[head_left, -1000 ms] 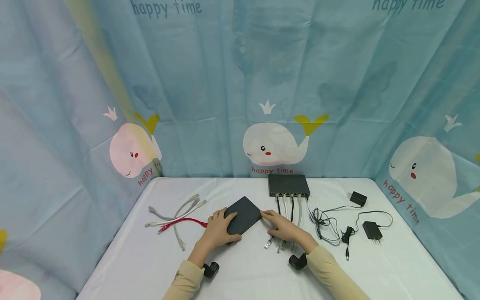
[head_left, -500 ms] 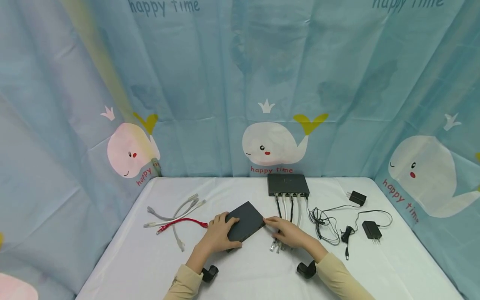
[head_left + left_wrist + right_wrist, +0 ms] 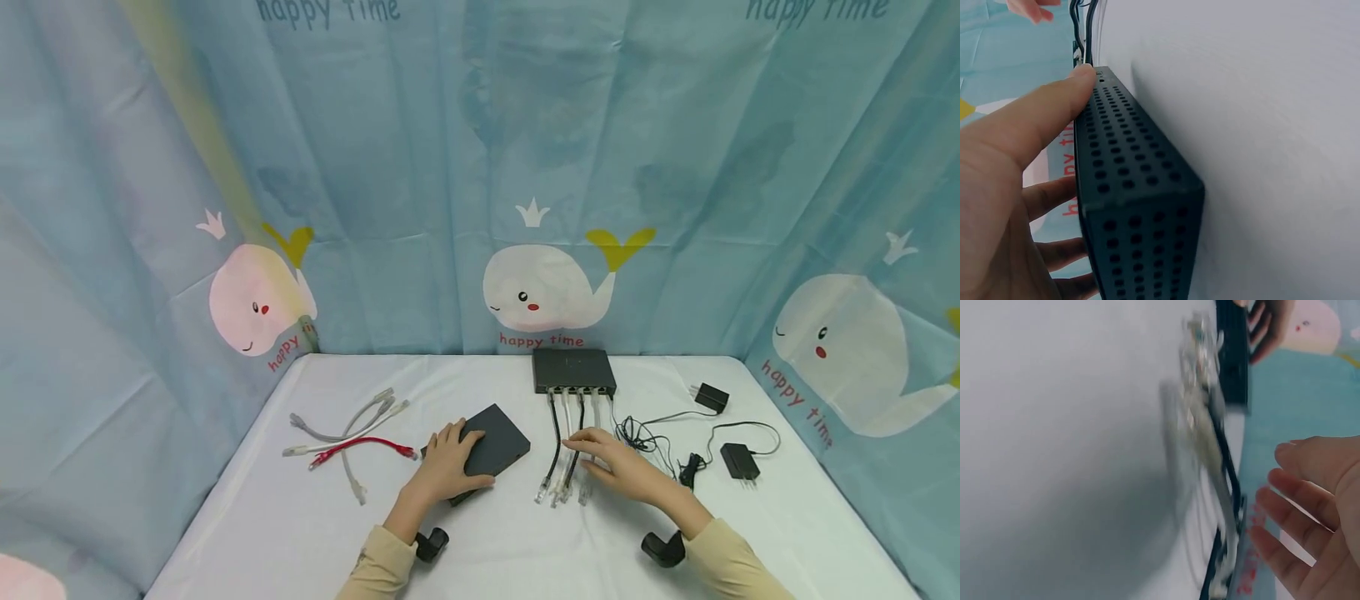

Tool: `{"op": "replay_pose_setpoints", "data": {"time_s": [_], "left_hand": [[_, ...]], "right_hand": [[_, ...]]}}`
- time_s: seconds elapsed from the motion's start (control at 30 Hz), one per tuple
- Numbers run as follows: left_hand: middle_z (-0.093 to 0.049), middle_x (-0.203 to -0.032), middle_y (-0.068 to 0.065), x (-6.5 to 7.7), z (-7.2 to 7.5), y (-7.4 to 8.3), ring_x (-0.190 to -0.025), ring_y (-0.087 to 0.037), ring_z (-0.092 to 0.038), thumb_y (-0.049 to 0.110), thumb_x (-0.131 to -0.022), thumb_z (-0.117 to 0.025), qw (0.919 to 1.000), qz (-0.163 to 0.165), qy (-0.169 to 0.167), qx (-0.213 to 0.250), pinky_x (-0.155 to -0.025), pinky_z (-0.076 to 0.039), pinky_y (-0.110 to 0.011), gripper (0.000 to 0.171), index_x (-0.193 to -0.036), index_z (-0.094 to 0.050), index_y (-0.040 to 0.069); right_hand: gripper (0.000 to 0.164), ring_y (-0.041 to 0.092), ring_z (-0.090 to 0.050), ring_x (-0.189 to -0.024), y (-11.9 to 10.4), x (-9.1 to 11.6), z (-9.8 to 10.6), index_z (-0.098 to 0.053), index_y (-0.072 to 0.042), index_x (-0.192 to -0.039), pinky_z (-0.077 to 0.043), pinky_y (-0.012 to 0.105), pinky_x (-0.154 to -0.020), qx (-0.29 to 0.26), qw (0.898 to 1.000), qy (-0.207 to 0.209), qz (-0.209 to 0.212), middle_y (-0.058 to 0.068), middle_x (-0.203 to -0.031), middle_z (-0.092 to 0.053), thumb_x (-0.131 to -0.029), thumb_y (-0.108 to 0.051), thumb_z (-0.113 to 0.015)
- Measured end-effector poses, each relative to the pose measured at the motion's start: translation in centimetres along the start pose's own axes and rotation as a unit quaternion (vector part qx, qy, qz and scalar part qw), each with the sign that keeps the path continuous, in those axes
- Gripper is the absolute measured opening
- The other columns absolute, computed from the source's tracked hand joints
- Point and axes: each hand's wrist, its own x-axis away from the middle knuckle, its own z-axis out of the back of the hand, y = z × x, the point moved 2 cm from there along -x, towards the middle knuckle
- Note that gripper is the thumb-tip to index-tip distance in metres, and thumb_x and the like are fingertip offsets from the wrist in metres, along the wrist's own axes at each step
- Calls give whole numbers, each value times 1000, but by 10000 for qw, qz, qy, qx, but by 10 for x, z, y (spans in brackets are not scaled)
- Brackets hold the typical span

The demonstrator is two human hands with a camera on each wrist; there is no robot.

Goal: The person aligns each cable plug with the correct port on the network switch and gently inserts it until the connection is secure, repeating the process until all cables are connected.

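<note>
My left hand (image 3: 450, 460) rests on a flat black network switch (image 3: 501, 446) lying slantwise on the table. Its fingers spread over the top face, and in the left wrist view the thumb touches the edge of the perforated side (image 3: 1125, 144). My right hand (image 3: 618, 465), fingers relaxed and holding nothing, hovers over network cables (image 3: 557, 442) running from a second black network switch (image 3: 573, 371) at the back. Clear plugs (image 3: 1197, 356) at the cables' loose ends look blurred in the right wrist view.
Loose grey and white network cables (image 3: 352, 437) and a red network cable (image 3: 367, 442) lie at left. Two power adapters (image 3: 712, 398) with tangled black cords (image 3: 637, 433) lie at right. A blue whale-print curtain (image 3: 405, 283) stands behind the white table.
The black network switch has shifted slightly nearer and come down to the table. My right hand has let go of its corner and moved right, over the cables. My left hand stays on it.
</note>
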Motion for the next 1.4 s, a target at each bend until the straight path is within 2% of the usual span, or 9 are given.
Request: {"op": "replay_pose_setpoints", "data": {"time_s": [0.17, 0.4, 0.7, 0.9, 1.07, 1.2, 1.4], "left_hand": [[-32, -142, -27, -2, -2, 2, -128, -49, -31, 52, -74, -72, 10000, 59, 9, -76, -100, -23, -67, 77, -135, -46, 12], [-35, -139, -25, -4, -7, 0, -125, -46, -36, 53, -73, -72, 9997, 51, 160, -167, -97, -30, -63, 77, -134, -48, 14], [-36, -139, -23, -4, -9, 0, -124, -44, -36, 53, -73, -72, 9996, 151, 225, -100, -96, -30, -61, 75, -133, -48, 17], [-35, -139, -23, -4, -11, 1, -124, -45, -35, 53, -74, -71, 9995, 173, 245, -59, -97, -29, -61, 74, -134, -47, 17], [-35, -138, -23, -5, -12, 0, -122, -46, -37, 53, -73, -71, 9993, 139, 316, -166, -96, -30, -61, 74, -133, -47, 17], [-35, -138, -24, -5, -11, 0, -121, -46, -37, 53, -74, -71, 9992, 111, 342, -155, -96, -30, -62, 74, -133, -47, 16], [-34, -139, -22, -7, -13, -3, -124, -44, -35, 55, -75, -69, 9991, 143, 348, -173, -98, -29, -61, 74, -134, -46, 18]], "right_hand": [[37, 20, -56, -106, 10, 19, 14, -59, -8, -123, -50, 33, -81, 185, 9994, 151, -263, 5, -118, -55, -86, -3, -63], [40, 18, -56, -101, 23, 45, 29, -62, -11, -119, -50, 30, -75, 386, 9975, 393, -443, 2, -115, -56, -81, 1, -67], [28, 4, -50, -85, 32, 72, 42, -67, -13, -112, -45, 23, -64, 356, 9940, 456, -931, -5, -99, -56, -84, -8, -67], [26, 3, -48, -79, 38, 94, 50, -70, -15, -102, -42, 22, -61, 655, 9920, 739, -790, -9, -92, -56, -79, -4, -70], [24, 4, -50, -82, 41, 109, 57, -69, -21, -95, -43, 24, -64, 937, 9894, 701, -860, -13, -91, -56, -76, -6, -74], [29, 5, -50, -86, 44, 118, 62, -69, -24, -90, -45, 26, -69, 1197, 9875, 603, -834, -15, -93, -54, -73, -2, -75], [40, 13, -52, -93, 51, 126, 64, -69, -27, -89, -46, 36, -76, 1609, 9824, 395, -867, -9, -98, -55, -64, 2, -78]]}}
